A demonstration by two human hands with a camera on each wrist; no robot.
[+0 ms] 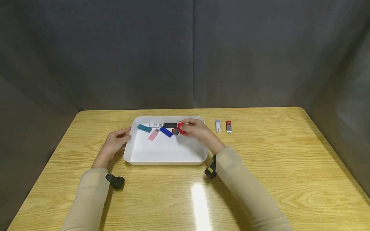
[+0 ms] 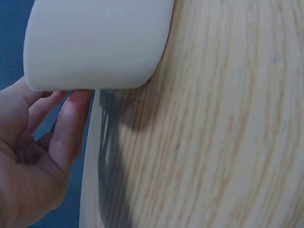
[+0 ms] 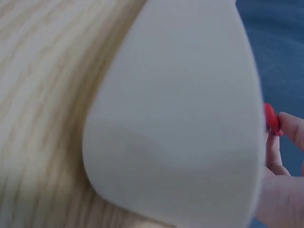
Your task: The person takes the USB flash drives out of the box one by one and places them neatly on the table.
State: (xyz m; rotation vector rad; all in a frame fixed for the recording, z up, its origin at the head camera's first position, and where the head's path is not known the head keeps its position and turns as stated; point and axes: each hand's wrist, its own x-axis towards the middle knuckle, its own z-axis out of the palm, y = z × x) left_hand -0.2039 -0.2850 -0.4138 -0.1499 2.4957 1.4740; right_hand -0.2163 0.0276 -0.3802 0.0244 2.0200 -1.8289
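Note:
My right hand (image 1: 196,130) pinches a red USB stick (image 1: 181,127) by its body above the right part of a white tray (image 1: 156,154), metal plug pointing away. In the right wrist view this red stick (image 3: 271,118) shows between thumb and fingers, past the tray wall. My left hand (image 1: 113,143) touches the tray's left side with its fingertips, fingers loosely bent. Inside the tray lie a teal stick (image 1: 144,128), a white one (image 1: 154,125), a pink one (image 1: 153,135), a blue one (image 1: 166,132), a black one (image 1: 170,125) and a dark red-and-black one (image 1: 175,132), partly covered.
Right of the tray, a white-and-lavender USB stick (image 1: 218,126) and a red-and-silver one (image 1: 229,127) lie side by side on the wooden table (image 1: 162,195). A dark curtain (image 1: 185,57) stands behind the table's far edge.

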